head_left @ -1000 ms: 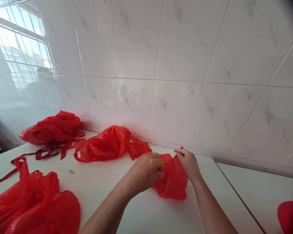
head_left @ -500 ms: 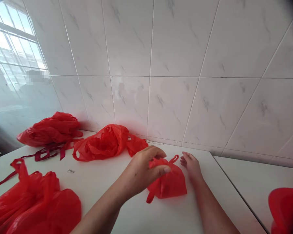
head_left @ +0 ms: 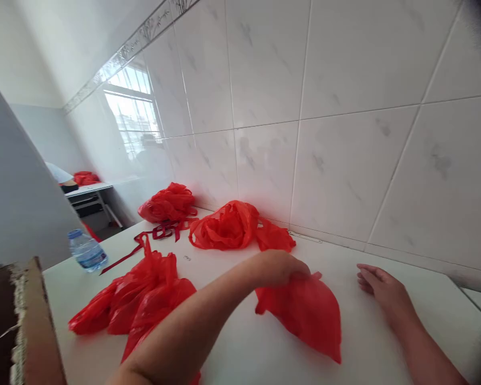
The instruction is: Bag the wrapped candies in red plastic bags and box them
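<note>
My left hand (head_left: 285, 267) is closed on the gathered top of a small red plastic bag (head_left: 308, 310), which hangs tilted at the middle right. The fingertips are hidden behind the hand and the bag. Apart from the bag, to its right, my right hand (head_left: 379, 286) rests near the table surface with nothing in it, its fingers loosely bent and the thumb along them. Beneath my left forearm lies a larger heap of red plastic bags (head_left: 148, 294).
At the wall lie crumpled red bags (head_left: 228, 227) and another red bundle (head_left: 170, 203), with a dark red ribbon (head_left: 164, 231) nearby. A water bottle (head_left: 87, 251) stands on the white table (head_left: 232, 342) at left. An open cardboard box (head_left: 40, 321) is at the near left.
My left hand has gripped the small bag's top and tilted it up. My view has turned left, bringing the bottle and box into sight. My right hand is farther from the bag.
</note>
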A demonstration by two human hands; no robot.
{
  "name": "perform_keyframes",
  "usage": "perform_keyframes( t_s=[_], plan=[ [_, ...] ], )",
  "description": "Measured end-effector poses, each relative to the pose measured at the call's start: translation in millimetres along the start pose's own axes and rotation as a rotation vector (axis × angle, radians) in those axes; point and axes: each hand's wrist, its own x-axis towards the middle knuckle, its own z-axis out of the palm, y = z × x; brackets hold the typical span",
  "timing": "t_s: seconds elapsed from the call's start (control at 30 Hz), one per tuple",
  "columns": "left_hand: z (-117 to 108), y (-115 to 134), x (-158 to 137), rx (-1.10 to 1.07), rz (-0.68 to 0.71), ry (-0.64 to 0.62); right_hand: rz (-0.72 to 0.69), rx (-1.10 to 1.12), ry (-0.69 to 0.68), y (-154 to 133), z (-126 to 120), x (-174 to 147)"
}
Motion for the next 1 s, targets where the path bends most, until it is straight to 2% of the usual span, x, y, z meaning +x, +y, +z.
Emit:
perform_keyframes(
  t_s=[0.1,0.27,0.4,0.5,0.57,0.63,0.73,0.8,0.9,1.0],
  plan=[
    [-39.1,-15.6,-27.0,0.051,-0.020,-0.018,0.016,-0.066,0.013,-1.2,1.7,-0.2],
    [-84.5,-62.0,-85.3,0.157,-0.210,0.080,-0.019,-0.075,0.010,-3.6,6.7,-3.9],
    [-103.9,-102.2,-126.7,0.209,-0.395,0.082,-0.042,-0.092,0.013,-4.1,9.4,-7.1],
    [-105.8,-108.6,-134.4,0.232,-0.569,0.066,-0.050,-0.125,0.013,-4.3,11.3,-8.3],
    [-99.0,-98.0,-122.2,0.205,-0.552,0.095,-0.057,-0.154,0.014,-3.9,12.7,-8.1],
    [-85.1,-82.5,-96.7,0.141,-0.454,0.112,-0.069,-0.183,0.013,-2.6,14.3,-7.6],
    [-52.1,-68.5,-43.3,0.037,-0.391,0.024,-0.106,-0.208,0.005,-0.1,16.2,-7.3],
    [-25.8,-70.8,-6.6,-0.018,-0.413,0.016,-0.145,-0.222,0.006,0.0,17.0,-8.4],
    [11.3,-83.1,37.7,-0.056,-0.501,0.118,-0.227,-0.265,0.030,-4.5,18.9,-12.7],
    [40.5,-88.0,63.7,-0.087,-0.536,0.287,-0.302,-0.290,0.038,-11.5,26.0,-19.8]
  ],
)
